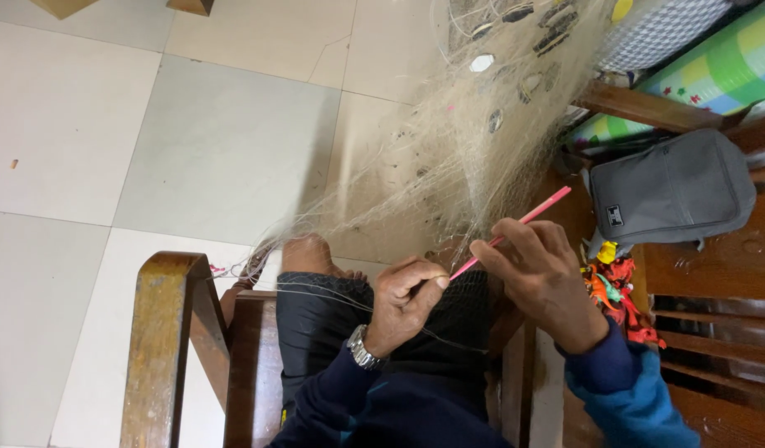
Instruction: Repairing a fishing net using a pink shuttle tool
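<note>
A fine pale fishing net hangs from the upper right down to my lap, with small oval floats tied along its top. My left hand, a metal watch on its wrist, is closed and pinches the net's threads over my dark-trousered knee. Just to its right, my right hand grips a thin pink netting needle that points up and to the right into the mesh. The two hands are close together, almost touching.
A wooden chair arm stands at the lower left over a pale tiled floor. On the wooden bench at the right lie a grey bag, small red and yellow toys and a green patterned mat.
</note>
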